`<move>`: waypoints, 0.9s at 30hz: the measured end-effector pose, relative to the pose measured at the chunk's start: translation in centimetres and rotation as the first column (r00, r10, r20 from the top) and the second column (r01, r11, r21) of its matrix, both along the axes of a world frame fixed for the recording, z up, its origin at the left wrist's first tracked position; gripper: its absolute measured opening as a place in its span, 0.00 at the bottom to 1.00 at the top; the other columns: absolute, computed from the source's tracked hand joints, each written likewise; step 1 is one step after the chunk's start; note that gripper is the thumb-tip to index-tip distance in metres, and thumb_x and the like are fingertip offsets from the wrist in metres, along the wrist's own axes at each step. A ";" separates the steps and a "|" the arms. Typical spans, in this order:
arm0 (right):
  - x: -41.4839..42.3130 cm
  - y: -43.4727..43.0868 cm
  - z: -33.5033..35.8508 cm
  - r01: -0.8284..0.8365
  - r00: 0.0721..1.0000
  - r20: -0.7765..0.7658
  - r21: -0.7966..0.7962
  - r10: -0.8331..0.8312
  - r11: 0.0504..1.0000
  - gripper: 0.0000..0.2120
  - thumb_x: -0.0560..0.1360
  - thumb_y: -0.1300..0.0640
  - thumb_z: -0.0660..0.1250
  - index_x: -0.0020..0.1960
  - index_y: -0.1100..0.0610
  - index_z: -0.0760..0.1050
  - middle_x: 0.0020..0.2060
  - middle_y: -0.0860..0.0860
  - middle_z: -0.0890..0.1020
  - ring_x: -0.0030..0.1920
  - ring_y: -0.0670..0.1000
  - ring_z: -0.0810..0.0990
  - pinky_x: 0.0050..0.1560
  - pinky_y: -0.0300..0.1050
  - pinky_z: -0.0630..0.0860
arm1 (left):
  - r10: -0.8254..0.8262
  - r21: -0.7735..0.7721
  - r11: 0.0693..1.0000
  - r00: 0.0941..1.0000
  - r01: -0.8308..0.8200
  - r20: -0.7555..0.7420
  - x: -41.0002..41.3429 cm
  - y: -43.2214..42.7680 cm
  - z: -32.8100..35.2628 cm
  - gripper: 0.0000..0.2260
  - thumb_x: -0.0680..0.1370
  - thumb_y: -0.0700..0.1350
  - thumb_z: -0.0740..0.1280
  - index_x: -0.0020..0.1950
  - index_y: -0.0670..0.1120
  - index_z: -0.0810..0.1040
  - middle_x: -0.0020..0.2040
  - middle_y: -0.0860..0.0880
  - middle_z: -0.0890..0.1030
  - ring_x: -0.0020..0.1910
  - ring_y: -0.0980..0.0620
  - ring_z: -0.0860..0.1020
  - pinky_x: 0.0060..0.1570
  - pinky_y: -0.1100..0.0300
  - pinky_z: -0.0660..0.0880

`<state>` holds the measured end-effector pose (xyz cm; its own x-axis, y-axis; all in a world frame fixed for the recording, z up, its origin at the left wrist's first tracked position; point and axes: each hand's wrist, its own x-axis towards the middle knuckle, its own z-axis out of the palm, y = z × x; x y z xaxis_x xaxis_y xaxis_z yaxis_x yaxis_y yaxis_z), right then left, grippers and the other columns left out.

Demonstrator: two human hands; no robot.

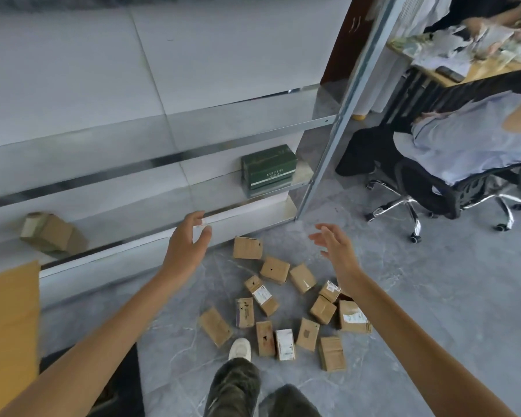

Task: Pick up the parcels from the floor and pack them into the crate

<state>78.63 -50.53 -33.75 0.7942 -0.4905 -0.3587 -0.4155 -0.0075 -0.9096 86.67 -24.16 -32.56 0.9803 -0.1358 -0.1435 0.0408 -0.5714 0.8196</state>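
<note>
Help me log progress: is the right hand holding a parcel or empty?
Empty. The right hand hovers with fingers spread above the parcels, which lie on the grey floor; nothing sits in its palm.

Wearer's rocking dark green camo trousers (233, 386) and a white sneaker (240, 349); left hand (187, 245) and right hand (336, 251) are going bare, forearms (118, 320) too.

Open air above scattered parcels (283, 305)
</note>
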 end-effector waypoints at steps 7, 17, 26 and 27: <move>1.7 -3.1 0.0 0.149 0.989 0.029 -0.059 -0.147 0.987 0.13 0.82 0.55 0.54 0.63 0.57 0.71 0.52 0.52 0.79 0.55 0.50 0.75 0.59 0.47 0.69 | -0.047 -0.055 0.997 0.999 0.046 -0.002 3.8 -2.9 -0.2 0.19 0.80 0.49 0.60 0.71 0.50 0.64 0.68 0.48 0.71 0.66 0.50 0.69 0.64 0.54 0.66; -5.6 -11.1 0.3 0.354 0.935 0.019 -0.029 -0.353 0.935 0.13 0.82 0.54 0.54 0.62 0.56 0.72 0.53 0.54 0.79 0.55 0.52 0.76 0.58 0.48 0.70 | -0.197 -0.077 0.978 0.980 0.196 -0.009 0.7 -11.6 0.0 0.18 0.80 0.48 0.60 0.70 0.48 0.65 0.66 0.48 0.71 0.66 0.51 0.68 0.59 0.60 0.64; -16.9 -24.3 -2.3 0.382 0.923 -0.021 -0.052 -0.383 0.923 0.10 0.81 0.55 0.55 0.57 0.54 0.73 0.50 0.53 0.80 0.53 0.52 0.76 0.59 0.50 0.70 | -0.323 -0.060 0.946 0.922 0.318 -0.214 -9.9 -25.2 -1.6 0.20 0.81 0.51 0.58 0.72 0.46 0.63 0.68 0.46 0.70 0.65 0.48 0.69 0.56 0.60 0.63; -18.1 -25.9 -2.6 0.367 0.929 -0.031 -0.059 -0.369 0.928 0.09 0.81 0.56 0.55 0.57 0.54 0.73 0.49 0.53 0.80 0.52 0.51 0.76 0.59 0.50 0.70 | -0.311 -0.079 0.950 0.919 0.301 -0.242 -11.3 -26.9 -1.9 0.20 0.81 0.51 0.58 0.71 0.46 0.64 0.67 0.45 0.71 0.64 0.49 0.70 0.56 0.60 0.64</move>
